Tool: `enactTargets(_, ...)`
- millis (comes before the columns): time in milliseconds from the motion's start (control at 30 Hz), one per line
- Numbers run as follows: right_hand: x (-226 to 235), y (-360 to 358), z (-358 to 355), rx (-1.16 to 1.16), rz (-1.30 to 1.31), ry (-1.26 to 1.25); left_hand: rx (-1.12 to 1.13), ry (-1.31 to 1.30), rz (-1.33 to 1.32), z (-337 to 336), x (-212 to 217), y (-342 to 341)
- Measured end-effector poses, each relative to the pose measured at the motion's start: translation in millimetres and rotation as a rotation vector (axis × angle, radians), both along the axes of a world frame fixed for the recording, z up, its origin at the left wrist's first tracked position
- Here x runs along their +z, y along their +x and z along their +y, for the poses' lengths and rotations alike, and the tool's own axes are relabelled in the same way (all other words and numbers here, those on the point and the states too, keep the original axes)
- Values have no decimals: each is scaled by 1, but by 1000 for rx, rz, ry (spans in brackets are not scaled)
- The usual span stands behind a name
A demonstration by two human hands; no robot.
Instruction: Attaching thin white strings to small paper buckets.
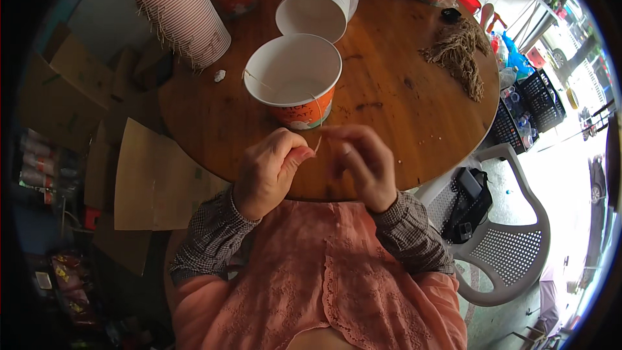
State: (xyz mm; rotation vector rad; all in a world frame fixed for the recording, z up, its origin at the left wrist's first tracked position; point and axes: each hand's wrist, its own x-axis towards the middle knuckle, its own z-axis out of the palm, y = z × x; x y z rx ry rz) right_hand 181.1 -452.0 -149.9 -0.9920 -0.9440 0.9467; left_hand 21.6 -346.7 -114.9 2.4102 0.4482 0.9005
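Your right hand [363, 165] is motion-blurred, so you cannot tell its grip on the string [318, 145]. The cup stacks [184, 10] are cut off by the top edge. Small items in the crates [534, 100] are too small to tell.

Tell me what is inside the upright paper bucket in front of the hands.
The paper bucket shows a bare white interior, with a thin string crossing its left rim. The near wall hides the lowest part of the floor toward the person.
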Motion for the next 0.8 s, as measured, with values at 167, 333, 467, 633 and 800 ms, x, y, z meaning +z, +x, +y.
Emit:
enactTargets(167,-3,-4,8,247,134,-97,-7,72,-67,2,3,7)
enactTargets(333,-12,-4,6,33,-150,-21,-5,-42,-61,3,-7,4)
enactTargets(467,-11,-1,4,-49,-329,13,-29,-373,-21,7,-11,3)
enactTargets(633,-10,-1,5,-47,-345,27,-31,-233,6,3,-18,11)
enactTargets(800,-14,0,6,-46,-338,7,6,-81,-101,-1,-16,17)
